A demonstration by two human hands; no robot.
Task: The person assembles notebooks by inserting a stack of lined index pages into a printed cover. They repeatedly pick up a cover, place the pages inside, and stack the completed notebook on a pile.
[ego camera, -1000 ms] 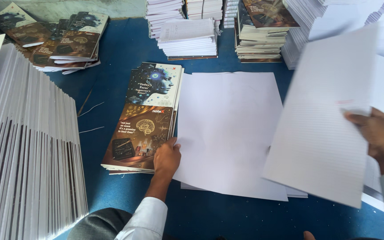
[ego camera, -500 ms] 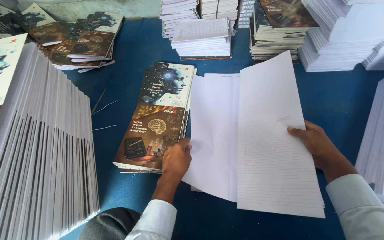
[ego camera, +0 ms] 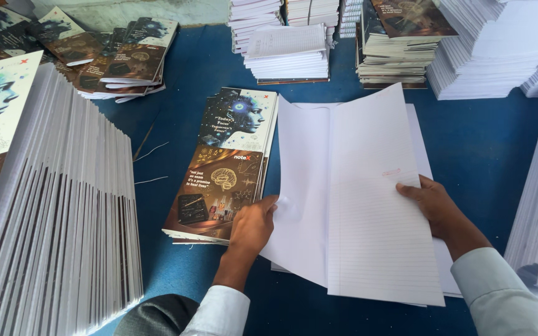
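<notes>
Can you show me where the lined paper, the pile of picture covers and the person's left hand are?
lined paper (ego camera: 375, 249), head view, middle of the sheet.
pile of picture covers (ego camera: 219, 180), head view, top cover.
left hand (ego camera: 251, 227), head view, back of the hand.
</notes>
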